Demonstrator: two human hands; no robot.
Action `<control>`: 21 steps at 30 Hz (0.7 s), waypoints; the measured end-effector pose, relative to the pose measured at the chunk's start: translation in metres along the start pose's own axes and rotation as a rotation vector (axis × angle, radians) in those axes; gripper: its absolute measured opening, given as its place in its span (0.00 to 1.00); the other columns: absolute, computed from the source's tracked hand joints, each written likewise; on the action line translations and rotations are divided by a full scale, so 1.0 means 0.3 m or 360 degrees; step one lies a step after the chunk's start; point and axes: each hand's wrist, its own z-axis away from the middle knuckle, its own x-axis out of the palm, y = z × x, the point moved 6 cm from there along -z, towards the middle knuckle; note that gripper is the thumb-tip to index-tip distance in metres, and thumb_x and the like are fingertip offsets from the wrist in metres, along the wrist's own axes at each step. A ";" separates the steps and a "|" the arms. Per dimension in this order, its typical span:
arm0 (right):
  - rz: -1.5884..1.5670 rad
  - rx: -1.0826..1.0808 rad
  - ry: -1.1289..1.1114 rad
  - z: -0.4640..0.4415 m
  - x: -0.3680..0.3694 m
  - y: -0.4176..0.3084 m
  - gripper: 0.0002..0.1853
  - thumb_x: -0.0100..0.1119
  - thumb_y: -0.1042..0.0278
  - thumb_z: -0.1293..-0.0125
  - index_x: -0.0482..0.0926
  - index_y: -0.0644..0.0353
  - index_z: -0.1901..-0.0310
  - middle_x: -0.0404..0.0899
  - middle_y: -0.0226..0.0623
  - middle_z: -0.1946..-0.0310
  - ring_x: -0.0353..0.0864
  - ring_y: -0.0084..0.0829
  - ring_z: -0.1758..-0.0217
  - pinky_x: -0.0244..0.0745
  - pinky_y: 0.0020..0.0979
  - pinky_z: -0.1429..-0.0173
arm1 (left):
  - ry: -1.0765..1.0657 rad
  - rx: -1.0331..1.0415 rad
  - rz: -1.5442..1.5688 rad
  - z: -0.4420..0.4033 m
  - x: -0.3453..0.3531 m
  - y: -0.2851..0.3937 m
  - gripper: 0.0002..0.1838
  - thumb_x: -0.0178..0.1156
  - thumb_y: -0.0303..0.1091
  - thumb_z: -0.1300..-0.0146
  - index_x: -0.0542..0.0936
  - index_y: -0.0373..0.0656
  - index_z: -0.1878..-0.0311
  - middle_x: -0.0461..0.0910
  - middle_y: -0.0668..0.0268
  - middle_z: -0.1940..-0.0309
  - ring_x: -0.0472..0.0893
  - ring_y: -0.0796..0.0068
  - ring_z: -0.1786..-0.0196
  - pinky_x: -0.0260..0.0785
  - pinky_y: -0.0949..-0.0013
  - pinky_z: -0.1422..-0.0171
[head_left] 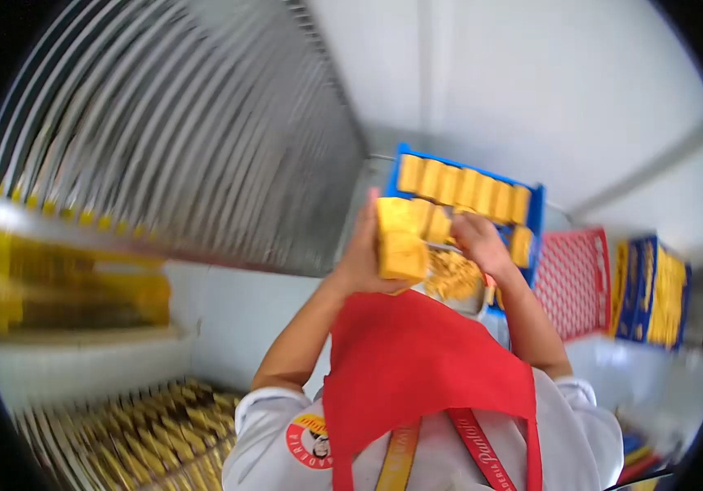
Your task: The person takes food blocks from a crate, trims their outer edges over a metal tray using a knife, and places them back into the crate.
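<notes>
My left hand is wrapped round a yellow bread-like loaf, held upright in front of the red apron. My right hand is over the near side of a blue crate, its fingers curled together and pointing down. What those fingers hold, if anything, is hidden. Rows of similar yellow loaves stand in the crate. Just below my right hand, a metal tray holds yellow crumbs and broken pieces.
A tall metal rack of stacked trays is at the left. Right of the blue crate are a red lattice crate and a dark blue crate with yellow contents. More racks of yellow goods stand at the lower left.
</notes>
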 end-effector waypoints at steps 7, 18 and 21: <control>0.0675 -0.0278 0.0230 0.181 -0.046 -0.145 0.22 0.47 0.50 0.26 0.81 0.62 0.64 0.81 0.55 0.70 0.81 0.56 0.61 0.73 0.50 0.57 | -0.0407 0.0166 -0.0027 -0.057 0.156 0.036 0.80 0.80 0.45 0.72 0.33 0.33 0.22 0.51 0.44 0.26 0.52 0.44 0.23 0.45 0.51 0.20; 0.1152 -0.0450 0.0722 0.289 -0.115 -0.151 0.22 0.52 0.50 0.28 0.77 0.60 0.73 0.80 0.49 0.79 0.82 0.50 0.73 0.76 0.48 0.67 | -0.0638 0.0514 -0.0140 -0.150 0.247 0.135 0.77 0.78 0.42 0.75 0.40 0.38 0.21 0.58 0.47 0.32 0.59 0.43 0.29 0.52 0.50 0.24; 0.1158 -0.0471 0.0815 0.291 -0.113 -0.140 0.22 0.53 0.51 0.29 0.76 0.60 0.75 0.79 0.48 0.80 0.82 0.48 0.73 0.76 0.46 0.69 | -0.0598 0.0561 -0.0180 -0.158 0.237 0.136 0.77 0.78 0.41 0.77 0.40 0.39 0.21 0.59 0.48 0.33 0.60 0.43 0.30 0.53 0.50 0.25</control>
